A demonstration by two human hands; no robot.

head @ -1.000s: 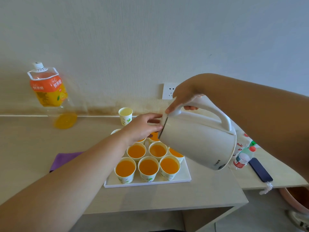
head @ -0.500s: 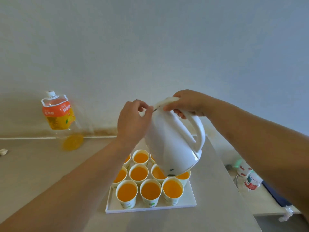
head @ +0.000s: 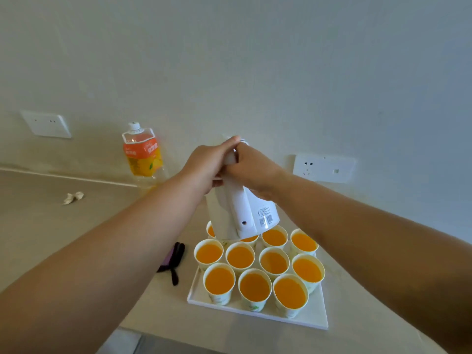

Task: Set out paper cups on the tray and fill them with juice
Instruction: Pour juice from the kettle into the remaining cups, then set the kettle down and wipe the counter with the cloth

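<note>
White and nearly upended now where a moment ago it only leaned, the kettle [head: 246, 213] hangs over the back paper cups [head: 274, 237] on the tray [head: 258, 316], left hand [head: 207, 167] and right hand [head: 252, 171] each with a grip closed round its top, likely draining the last juice [head: 255, 287].

Left grip [head: 207, 166] and right grip [head: 251, 172] touching side by side ahead, both clasped, arms outstretched.
</note>
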